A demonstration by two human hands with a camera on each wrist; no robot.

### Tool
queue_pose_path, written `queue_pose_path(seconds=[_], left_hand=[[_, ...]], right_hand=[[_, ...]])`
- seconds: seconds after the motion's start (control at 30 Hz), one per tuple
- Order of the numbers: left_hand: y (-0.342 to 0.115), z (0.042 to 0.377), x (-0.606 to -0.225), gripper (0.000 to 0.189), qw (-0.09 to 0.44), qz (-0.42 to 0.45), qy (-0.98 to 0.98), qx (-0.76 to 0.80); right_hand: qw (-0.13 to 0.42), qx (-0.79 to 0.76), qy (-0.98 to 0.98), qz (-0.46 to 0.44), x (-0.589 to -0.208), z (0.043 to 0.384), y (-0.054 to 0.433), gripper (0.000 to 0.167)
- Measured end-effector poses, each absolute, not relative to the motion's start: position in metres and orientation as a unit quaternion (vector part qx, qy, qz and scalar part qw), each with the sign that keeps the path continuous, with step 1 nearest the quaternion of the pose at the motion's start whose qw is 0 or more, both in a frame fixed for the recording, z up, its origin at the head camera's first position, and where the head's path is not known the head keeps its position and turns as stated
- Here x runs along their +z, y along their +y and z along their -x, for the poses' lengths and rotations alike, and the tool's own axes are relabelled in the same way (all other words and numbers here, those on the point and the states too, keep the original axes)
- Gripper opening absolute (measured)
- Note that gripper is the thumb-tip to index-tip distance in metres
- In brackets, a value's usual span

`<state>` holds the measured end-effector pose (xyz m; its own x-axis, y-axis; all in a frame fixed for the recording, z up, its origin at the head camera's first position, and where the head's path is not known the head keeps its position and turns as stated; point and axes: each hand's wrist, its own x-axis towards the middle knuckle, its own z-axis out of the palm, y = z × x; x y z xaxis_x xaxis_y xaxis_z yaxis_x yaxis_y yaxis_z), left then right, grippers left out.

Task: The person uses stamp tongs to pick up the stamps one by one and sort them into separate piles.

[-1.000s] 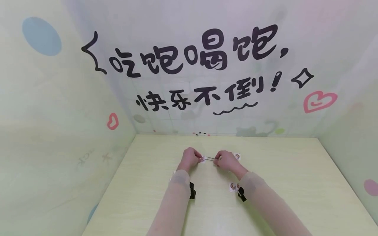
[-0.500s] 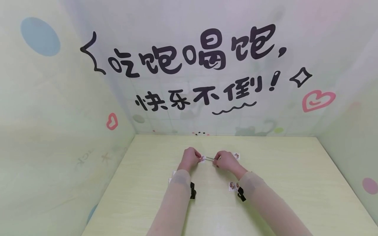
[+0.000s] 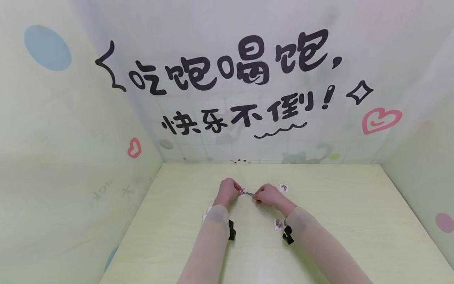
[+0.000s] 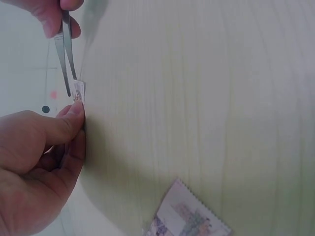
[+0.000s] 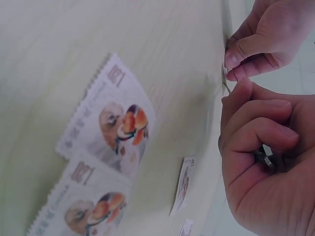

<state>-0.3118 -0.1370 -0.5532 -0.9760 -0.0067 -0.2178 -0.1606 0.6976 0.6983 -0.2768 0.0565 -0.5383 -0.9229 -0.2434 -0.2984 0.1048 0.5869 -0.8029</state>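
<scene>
My left hand (image 3: 228,191) pinches a small postage stamp (image 4: 78,89) between thumb and fingers, held up at the far middle of the table. From the right, my right hand (image 3: 270,195) holds a pair of metal tweezers (image 4: 67,51). Its curled fingers also show in the right wrist view. The tweezers' tips lie at the stamp's free edge, one in front of its printed face. Whether they grip the stamp, I cannot tell. Most of the tweezers' rear part is hidden in the right hand.
Two stamps (image 5: 110,118) lie side by side near my right wrist, partly behind the black wrist camera (image 3: 288,235) in the head view. Another stamp (image 3: 284,188) lies beyond the right hand. More stamps (image 4: 189,214) lie by my left forearm. A printed wall (image 3: 227,146) closes the table's back.
My right hand has shifted slightly left, bringing the tweezers over the stamp. Their two prongs, apart before, now appear closer together. The left hand has stayed in place.
</scene>
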Motion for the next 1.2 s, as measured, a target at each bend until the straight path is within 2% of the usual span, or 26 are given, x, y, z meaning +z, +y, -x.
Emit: queue_pose_path(seconds=[0.13, 0.5, 0.87, 1.0, 1.2], left_hand=[[-0.137, 0.311, -0.553, 0.011, 0.098, 0.045, 0.917, 0.385], [-0.14, 0.309, -0.551, 0.01, 0.1, 0.04, 0.916, 0.387], [-0.144, 0.301, -0.548, 0.009, 0.08, -0.074, 0.922, 0.371], [-0.142, 0.299, -0.547, 0.007, 0.098, -0.095, 0.929, 0.344], [-0.142, 0.298, -0.546, 0.005, 0.12, -0.061, 0.934, 0.331]], right_hand=[[0.197, -0.463, 0.864, 0.027, -0.542, 0.278, 0.053, 0.015], [0.165, -0.434, 0.885, 0.029, -0.543, 0.276, 0.046, 0.011], [0.187, -0.387, 0.899, 0.084, -0.54, 0.287, 0.06, 0.014], [0.193, -0.375, 0.902, 0.089, -0.542, 0.291, 0.063, 0.011], [0.201, -0.369, 0.903, 0.092, -0.543, 0.291, 0.063, 0.011]])
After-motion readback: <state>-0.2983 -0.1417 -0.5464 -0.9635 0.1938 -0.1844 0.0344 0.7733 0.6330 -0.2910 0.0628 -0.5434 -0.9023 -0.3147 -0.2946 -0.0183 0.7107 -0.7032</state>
